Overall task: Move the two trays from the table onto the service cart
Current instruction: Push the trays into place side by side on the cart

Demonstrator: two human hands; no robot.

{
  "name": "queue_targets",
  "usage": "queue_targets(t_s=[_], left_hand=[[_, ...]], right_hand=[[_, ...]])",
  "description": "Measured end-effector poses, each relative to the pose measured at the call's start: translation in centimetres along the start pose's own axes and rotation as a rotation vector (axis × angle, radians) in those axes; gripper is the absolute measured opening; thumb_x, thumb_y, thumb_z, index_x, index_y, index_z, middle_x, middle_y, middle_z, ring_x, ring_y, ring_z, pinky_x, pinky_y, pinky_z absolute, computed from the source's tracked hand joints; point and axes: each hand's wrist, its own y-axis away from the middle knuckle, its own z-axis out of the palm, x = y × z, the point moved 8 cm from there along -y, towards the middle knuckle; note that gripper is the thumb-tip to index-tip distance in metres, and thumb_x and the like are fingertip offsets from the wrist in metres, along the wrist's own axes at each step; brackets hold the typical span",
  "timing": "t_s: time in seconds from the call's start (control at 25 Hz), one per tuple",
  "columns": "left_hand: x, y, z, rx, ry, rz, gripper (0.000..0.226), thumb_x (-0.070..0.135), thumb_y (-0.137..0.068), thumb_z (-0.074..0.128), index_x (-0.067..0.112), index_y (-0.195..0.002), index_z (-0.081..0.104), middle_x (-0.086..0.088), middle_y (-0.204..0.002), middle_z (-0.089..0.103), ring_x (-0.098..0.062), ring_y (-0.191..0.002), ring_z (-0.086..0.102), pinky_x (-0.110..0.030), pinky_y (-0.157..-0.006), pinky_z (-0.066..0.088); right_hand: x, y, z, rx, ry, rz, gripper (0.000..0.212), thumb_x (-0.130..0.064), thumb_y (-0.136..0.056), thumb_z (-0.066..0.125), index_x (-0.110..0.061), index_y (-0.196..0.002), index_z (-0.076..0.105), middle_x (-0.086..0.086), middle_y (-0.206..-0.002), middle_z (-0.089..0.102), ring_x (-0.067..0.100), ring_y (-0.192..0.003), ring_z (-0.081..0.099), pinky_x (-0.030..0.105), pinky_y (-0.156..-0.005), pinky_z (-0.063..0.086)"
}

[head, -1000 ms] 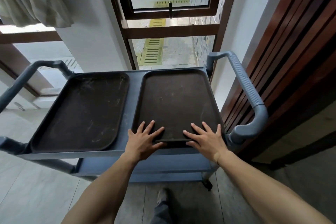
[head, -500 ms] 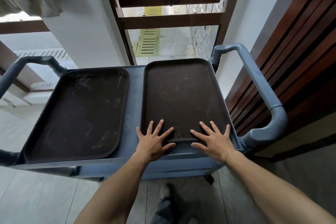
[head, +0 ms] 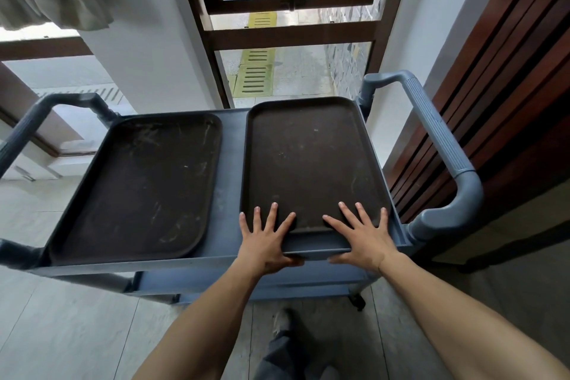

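Note:
Two dark brown trays lie side by side on the top shelf of a blue-grey service cart (head: 231,182). The left tray (head: 145,185) is scratched and lies flat. The right tray (head: 311,160) reaches the cart's far right corner. My left hand (head: 266,239) and my right hand (head: 362,236) rest flat with fingers spread over the near edge of the right tray and the cart's front rim. Neither hand grips anything; the thumbs hang over the rim.
The cart has a handle at the left end (head: 37,120) and one at the right end (head: 447,163). A window (head: 290,49) and white wall stand behind it. Dark wood slats (head: 509,86) run close along the right. My leg and shoe (head: 282,333) are below.
The right tray has slid further from me onto the cart. My hands have shifted back from the tray's surface to its near edge and the cart rim. The view has come closer.

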Motion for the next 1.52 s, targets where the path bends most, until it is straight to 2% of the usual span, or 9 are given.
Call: queue_targets(t_s=[0.36,0.64,0.84,1.16,1.32,1.52], left_hand=[[0.5,1.5,0.5,0.077,0.003,-0.048,0.089,0.09,-0.075,0.025,0.056,-0.149,-0.011,-0.003,-0.167,-0.015,-0.045,-0.15,-0.01,-0.07,-0.109,-0.013],[0.6,3.0,0.8,0.059,0.002,-0.005,0.064,0.072,-0.094,0.024,0.059,-0.148,-0.009,-0.003,-0.167,-0.014,-0.045,-0.149,-0.009,-0.071,-0.109,-0.011],[0.9,3.3,0.7,0.044,0.005,0.001,0.062,0.067,-0.096,0.025,0.059,-0.149,-0.006,-0.003,-0.167,-0.014,-0.045,-0.149,-0.01,-0.071,-0.11,-0.009],[1.3,4.4,1.1,0.162,-0.048,-0.006,0.055,0.058,-0.101,0.023,0.057,-0.15,-0.003,-0.005,-0.168,-0.003,-0.047,-0.149,0.002,-0.072,-0.11,-0.004],[1.3,4.1,1.1,0.125,-0.046,-0.011,0.056,0.056,-0.102,0.028,0.058,-0.149,-0.001,-0.005,-0.168,-0.002,-0.047,-0.149,0.003,-0.073,-0.11,-0.002],[1.5,4.2,1.0,0.069,-0.022,-0.025,0.06,0.044,-0.105,0.035,0.057,-0.15,-0.001,-0.003,-0.168,-0.006,-0.041,-0.151,0.001,-0.072,-0.111,0.0]], right_hand=[[-0.1,1.2,0.4,0.023,-0.031,0.025,0.076,-0.084,-0.081,0.028,-0.062,-0.145,-0.008,-0.007,-0.165,-0.012,0.029,-0.151,-0.013,0.072,-0.107,-0.013],[-0.9,3.2,1.0,0.112,-0.03,0.081,0.057,-0.068,-0.095,0.02,-0.058,-0.148,0.004,-0.006,-0.166,0.005,0.027,-0.152,0.004,0.068,-0.11,-0.004],[-0.8,4.0,1.1,0.097,-0.04,0.097,0.062,-0.073,-0.091,0.021,-0.055,-0.15,0.009,-0.007,-0.166,0.009,0.027,-0.151,0.01,0.065,-0.113,-0.002],[-0.9,5.7,1.4,0.097,-0.036,0.07,0.073,-0.079,-0.085,0.031,-0.052,-0.151,0.011,-0.006,-0.165,0.014,0.028,-0.151,0.015,0.061,-0.115,-0.001],[-0.9,6.1,1.1,0.067,-0.041,0.062,0.075,-0.077,-0.086,0.036,-0.05,-0.151,0.011,-0.005,-0.165,0.015,0.028,-0.15,0.016,0.059,-0.116,0.001],[-1.1,6.5,1.2,0.05,-0.036,0.071,0.078,-0.075,-0.086,0.04,-0.049,-0.152,0.009,-0.004,-0.165,0.014,0.029,-0.15,0.014,0.06,-0.117,0.003]])
